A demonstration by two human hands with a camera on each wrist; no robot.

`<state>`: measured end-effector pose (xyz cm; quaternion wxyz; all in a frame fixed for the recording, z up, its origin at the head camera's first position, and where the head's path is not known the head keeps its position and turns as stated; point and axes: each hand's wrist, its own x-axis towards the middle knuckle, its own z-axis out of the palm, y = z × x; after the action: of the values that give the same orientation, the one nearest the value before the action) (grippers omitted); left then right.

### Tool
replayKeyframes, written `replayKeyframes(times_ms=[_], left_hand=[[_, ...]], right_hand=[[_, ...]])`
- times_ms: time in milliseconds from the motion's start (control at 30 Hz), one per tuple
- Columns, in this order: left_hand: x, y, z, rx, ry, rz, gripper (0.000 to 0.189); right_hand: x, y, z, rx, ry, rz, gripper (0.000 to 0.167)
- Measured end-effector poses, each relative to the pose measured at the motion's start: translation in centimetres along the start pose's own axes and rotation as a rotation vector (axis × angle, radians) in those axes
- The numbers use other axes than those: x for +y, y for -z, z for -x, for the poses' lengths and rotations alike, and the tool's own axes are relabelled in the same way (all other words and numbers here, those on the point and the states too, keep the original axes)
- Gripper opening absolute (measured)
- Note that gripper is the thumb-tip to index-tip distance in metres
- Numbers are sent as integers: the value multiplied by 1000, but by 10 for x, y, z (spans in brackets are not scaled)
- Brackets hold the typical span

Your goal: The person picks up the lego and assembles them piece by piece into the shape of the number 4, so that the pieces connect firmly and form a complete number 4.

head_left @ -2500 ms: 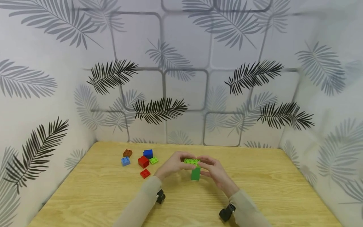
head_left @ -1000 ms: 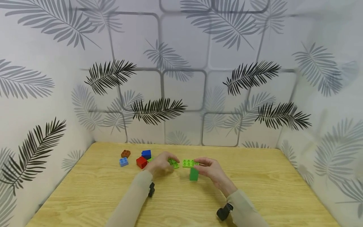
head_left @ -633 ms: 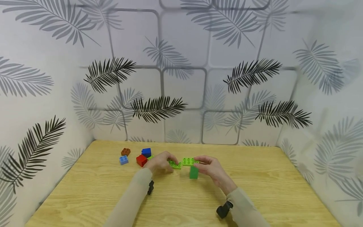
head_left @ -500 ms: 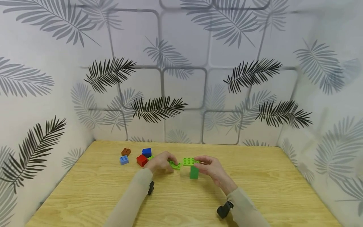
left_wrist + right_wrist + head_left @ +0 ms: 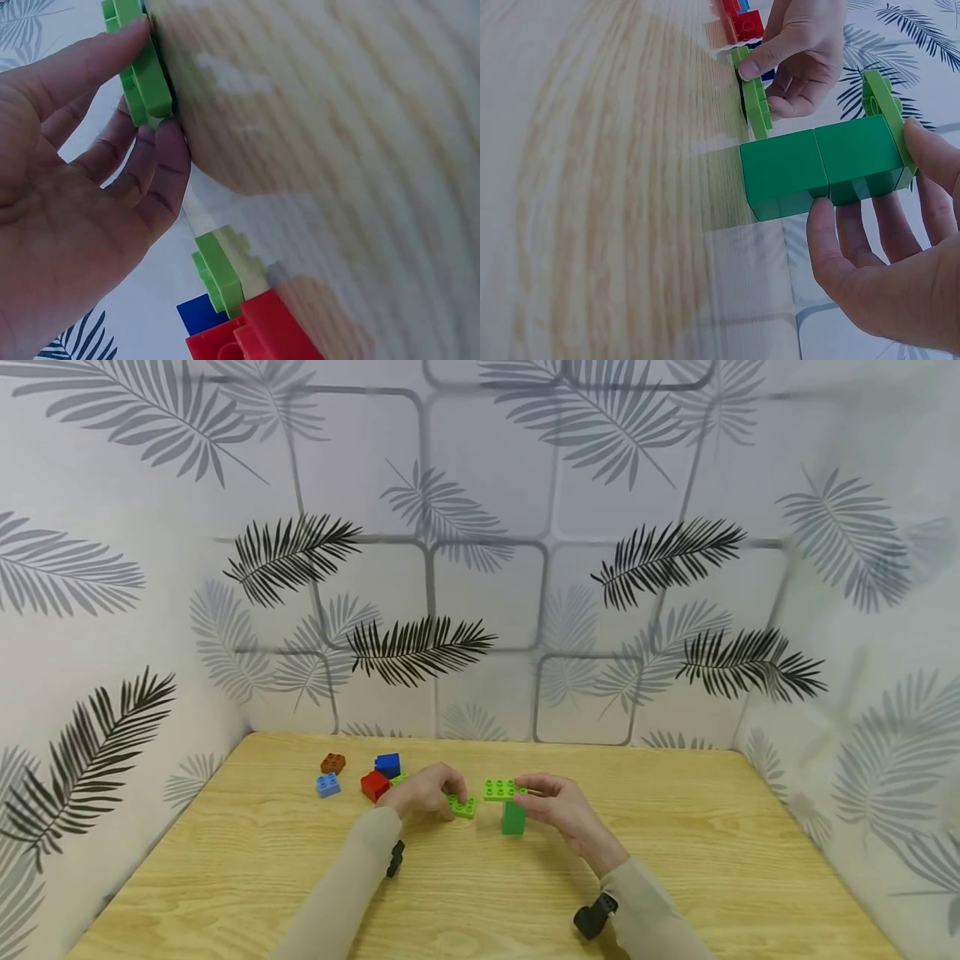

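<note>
In the head view my left hand (image 5: 426, 792) pinches a flat lime-green toy building brick (image 5: 462, 807) low at the tabletop. The left wrist view has the thumb on the studded side of that lime brick (image 5: 146, 79) and fingertips at its near end. My right hand (image 5: 562, 806) holds an upright stack. Two dark green bricks (image 5: 821, 169) form its column, standing on the table. Another flat lime brick (image 5: 498, 788) lies across the top, jutting out to the left. The right thumb presses this top brick, while the fingers rest along the dark green column.
On the wooden table (image 5: 247, 860), to the left, lie a brown brick (image 5: 333, 763), a light blue brick (image 5: 327, 785), a red brick (image 5: 374, 786) and a dark blue brick (image 5: 387, 765). A small lime brick (image 5: 399, 778) is partly behind the left hand. Patterned walls border the table.
My left hand has left the stack, moved left and taken hold of the flat lime brick, which has since tilted and lowered slightly. My right hand has stayed on the stack.
</note>
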<state>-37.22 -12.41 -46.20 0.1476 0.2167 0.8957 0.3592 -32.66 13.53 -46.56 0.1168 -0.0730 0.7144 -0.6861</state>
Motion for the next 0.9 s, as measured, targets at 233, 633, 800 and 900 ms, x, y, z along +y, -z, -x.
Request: replayKeyframes(times_ms=[233, 633, 800, 900], left_hand=[[-1, 8, 6, 49, -10, 67, 32], [10, 17, 10, 115, -115, 87, 45], [12, 13, 13, 136, -137, 190, 43], [16, 8, 14, 149, -167, 237, 41]], right_hand=[[0, -2, 0, -8, 6, -8, 34], [-3, -1, -2, -7, 13, -10, 30], [-1, -1, -1, -21, 20, -4, 28], [0, -2, -1, -20, 19, -1, 28]])
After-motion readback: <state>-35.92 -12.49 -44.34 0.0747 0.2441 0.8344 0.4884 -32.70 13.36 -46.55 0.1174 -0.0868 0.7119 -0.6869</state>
